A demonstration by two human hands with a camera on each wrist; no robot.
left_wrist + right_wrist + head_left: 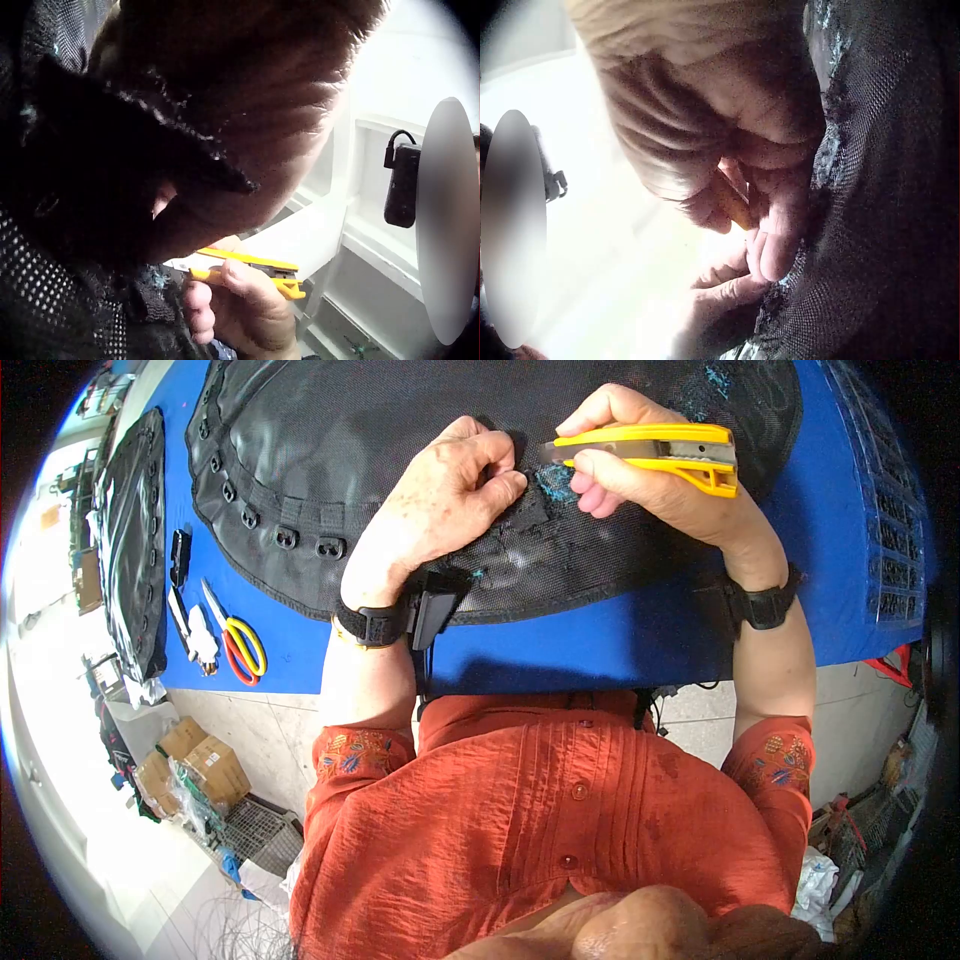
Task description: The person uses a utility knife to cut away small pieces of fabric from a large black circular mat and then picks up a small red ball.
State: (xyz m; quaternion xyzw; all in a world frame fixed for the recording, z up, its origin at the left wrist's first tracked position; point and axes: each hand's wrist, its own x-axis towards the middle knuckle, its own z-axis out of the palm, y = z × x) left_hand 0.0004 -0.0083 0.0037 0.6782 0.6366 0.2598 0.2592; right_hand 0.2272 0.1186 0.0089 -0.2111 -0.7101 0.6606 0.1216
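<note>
Black mesh fabric [330,440] with a dark edge lies on the blue table. The left hand [445,495] pinches a frayed black flap [527,512] of it between thumb and curled fingers. In the right hand [650,470] is a yellow utility knife [690,448], gripped between thumb and fingers, its tip close to the left fingertips. Blue threads [555,482] show beneath the tip. The left wrist view has the knife [285,286] beside the torn fabric; in the right wrist view the right hand [720,112] hides most of it.
Red-and-yellow scissors [243,650], a white-and-black tool [201,638] and a small black item [180,557] lie on the table's left part. Another black mesh piece [135,540] is at the far left. Packs of small black parts [895,540] line the right edge.
</note>
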